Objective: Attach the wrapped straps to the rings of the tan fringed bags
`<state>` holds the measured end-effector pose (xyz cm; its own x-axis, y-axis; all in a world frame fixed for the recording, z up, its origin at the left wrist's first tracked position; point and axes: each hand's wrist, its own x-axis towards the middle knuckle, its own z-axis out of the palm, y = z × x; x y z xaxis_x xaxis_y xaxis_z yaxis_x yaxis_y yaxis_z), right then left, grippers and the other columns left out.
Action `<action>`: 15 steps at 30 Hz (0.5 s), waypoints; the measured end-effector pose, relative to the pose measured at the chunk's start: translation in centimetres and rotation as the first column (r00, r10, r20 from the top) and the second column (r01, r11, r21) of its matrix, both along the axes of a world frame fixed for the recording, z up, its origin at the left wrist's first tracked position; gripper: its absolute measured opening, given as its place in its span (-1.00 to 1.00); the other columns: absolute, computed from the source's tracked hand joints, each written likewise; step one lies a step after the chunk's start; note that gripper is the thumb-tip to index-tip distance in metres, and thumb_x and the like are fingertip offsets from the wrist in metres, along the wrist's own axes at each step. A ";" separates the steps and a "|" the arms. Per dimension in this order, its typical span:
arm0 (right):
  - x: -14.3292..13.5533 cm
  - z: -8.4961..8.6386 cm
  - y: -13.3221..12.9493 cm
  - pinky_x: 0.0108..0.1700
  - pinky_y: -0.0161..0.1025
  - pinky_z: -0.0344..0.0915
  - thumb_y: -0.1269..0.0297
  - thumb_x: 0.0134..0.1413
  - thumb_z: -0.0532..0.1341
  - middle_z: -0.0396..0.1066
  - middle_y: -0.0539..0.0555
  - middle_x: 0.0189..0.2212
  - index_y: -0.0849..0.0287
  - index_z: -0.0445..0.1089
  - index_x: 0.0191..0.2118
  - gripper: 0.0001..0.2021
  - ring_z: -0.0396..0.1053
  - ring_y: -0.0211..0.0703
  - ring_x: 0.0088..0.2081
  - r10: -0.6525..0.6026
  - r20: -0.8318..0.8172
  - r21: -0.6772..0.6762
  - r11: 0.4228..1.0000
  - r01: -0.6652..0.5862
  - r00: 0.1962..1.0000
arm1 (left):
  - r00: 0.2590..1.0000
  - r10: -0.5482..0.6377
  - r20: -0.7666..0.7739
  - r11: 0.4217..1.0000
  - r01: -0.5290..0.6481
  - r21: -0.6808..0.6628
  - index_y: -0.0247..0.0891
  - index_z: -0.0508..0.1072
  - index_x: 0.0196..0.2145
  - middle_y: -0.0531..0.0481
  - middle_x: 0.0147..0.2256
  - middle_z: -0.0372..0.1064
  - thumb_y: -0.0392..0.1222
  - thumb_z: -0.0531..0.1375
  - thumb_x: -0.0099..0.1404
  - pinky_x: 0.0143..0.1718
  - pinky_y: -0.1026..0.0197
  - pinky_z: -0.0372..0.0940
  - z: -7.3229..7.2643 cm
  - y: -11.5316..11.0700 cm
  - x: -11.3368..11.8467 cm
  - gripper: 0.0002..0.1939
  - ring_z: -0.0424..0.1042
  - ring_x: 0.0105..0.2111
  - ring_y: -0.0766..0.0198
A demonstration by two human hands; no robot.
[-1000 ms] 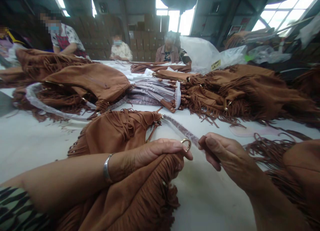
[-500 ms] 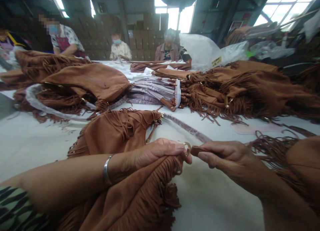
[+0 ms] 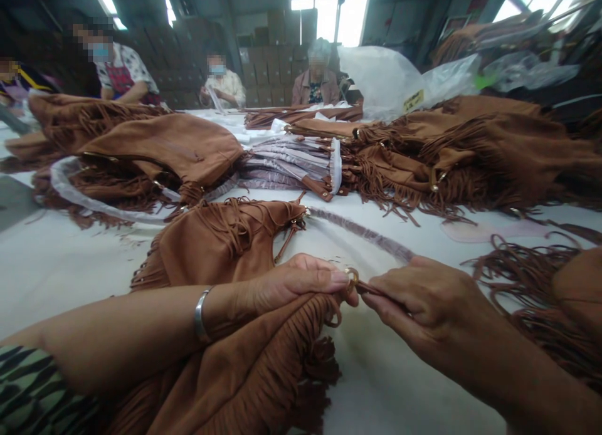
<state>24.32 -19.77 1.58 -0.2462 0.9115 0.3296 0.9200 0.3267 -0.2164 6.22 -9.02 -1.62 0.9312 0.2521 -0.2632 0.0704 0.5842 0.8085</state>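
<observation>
A brown fringed bag lies in front of me, its near part under my left forearm. At its corner my left hand pinches a gold metal ring between thumb and fingers. My right hand grips the brown end of a shoulder strap wrapped in clear plastic. The strap's tip meets the ring; whether it passes fully through, I cannot tell. The strap's other end joins the bag's far corner by gold hardware. Loose fringe hangs below my left hand.
Behind the bag, plastic-wrapped straps lie stacked. Brown fringed bags are piled at left and right. Another brown fringed piece rests near my right arm. Several people are across the white table.
My right hand has turned over, knuckles now more upward, and the strap tip has come to the ring. The left hand keeps its pinch almost in place.
</observation>
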 end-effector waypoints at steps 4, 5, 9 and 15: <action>-0.2 0.0 0.0 -0.36 -0.24 0.11 0.31 0.16 0.09 0.40 -0.03 -0.58 0.13 0.44 -0.43 -0.78 0.30 -0.21 -0.51 -0.025 0.008 -0.054 0.998 0.025 1.000 | 1.000 0.026 -0.003 1.000 -0.026 0.017 -0.36 0.50 -0.33 0.01 -0.50 0.33 -0.09 0.19 0.20 -0.52 0.38 0.18 0.3 0.0 -0.1 -0.75 0.29 -0.57 0.44; -0.1 0.0 0.0 -0.36 -0.24 0.11 0.32 0.16 0.09 0.41 -0.04 -0.56 0.11 0.44 -0.41 -0.79 0.30 -0.21 -0.50 -0.021 -0.007 -0.067 0.998 0.020 1.000 | 1.000 0.029 -0.006 0.999 -0.029 0.024 -0.36 0.51 -0.34 0.01 -0.50 0.34 -0.09 0.20 0.20 -0.53 0.38 0.17 0.4 0.0 -0.1 -0.75 0.28 -0.58 0.44; 0.1 0.4 0.1 -0.37 -0.25 0.08 0.36 0.15 0.10 0.41 -0.07 -0.56 0.06 0.43 -0.40 -0.81 0.29 -0.23 -0.51 0.019 -0.066 -0.121 0.992 -0.027 0.998 | 1.000 0.004 0.009 0.999 -0.004 0.040 -0.40 0.49 -0.32 0.01 -0.53 0.32 -0.05 0.22 0.17 -0.55 0.41 0.13 0.3 0.0 -0.1 -0.70 0.27 -0.59 0.46; -0.4 0.3 -0.2 -0.36 -0.23 0.02 0.31 0.13 0.11 0.37 -0.07 -0.60 0.12 0.38 -0.50 -0.79 0.24 -0.24 -0.53 -0.028 -0.042 -0.143 0.990 0.022 0.999 | 0.999 -0.030 0.030 0.994 0.027 0.105 -0.45 0.46 -0.31 0.01 -0.55 0.29 -0.05 0.18 0.22 -0.58 0.45 0.09 0.0 0.3 -0.1 -0.67 0.24 -0.60 0.49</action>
<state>23.93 -19.94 1.88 -0.2106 0.9555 0.2063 0.9161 0.2666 -0.2995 6.11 -8.70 -1.64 0.9458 0.2498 -0.2075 0.0597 0.4942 0.8673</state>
